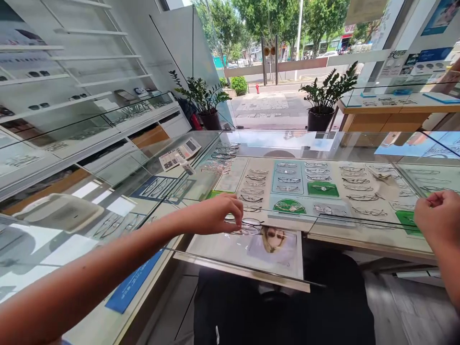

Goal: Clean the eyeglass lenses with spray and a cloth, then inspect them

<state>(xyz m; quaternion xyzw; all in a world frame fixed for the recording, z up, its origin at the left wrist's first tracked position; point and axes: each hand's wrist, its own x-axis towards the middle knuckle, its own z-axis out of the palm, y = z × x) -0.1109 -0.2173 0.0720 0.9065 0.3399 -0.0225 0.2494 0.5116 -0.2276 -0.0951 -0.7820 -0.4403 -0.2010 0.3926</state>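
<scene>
My left hand (220,213) reaches over an open drawer (215,248) at the front of the counter. Its thumb and fingers are pinched on a pair of thin-rimmed eyeglasses (253,226), partly hidden by the fingers. At the right edge, my right hand (439,215) is curled closed above the glass counter top. What it may hold does not show. Inside the display case, several rows of eyeglasses lie on pale boards, with green cards (322,189) among them.
A calculator (179,154) rests on the glass at the back left. A blue strip (134,282) lies below the left forearm. Potted plants (321,115) flank the glass door. Wall shelves with sunglasses stand to the left. My dark-clothed lap is under the drawer.
</scene>
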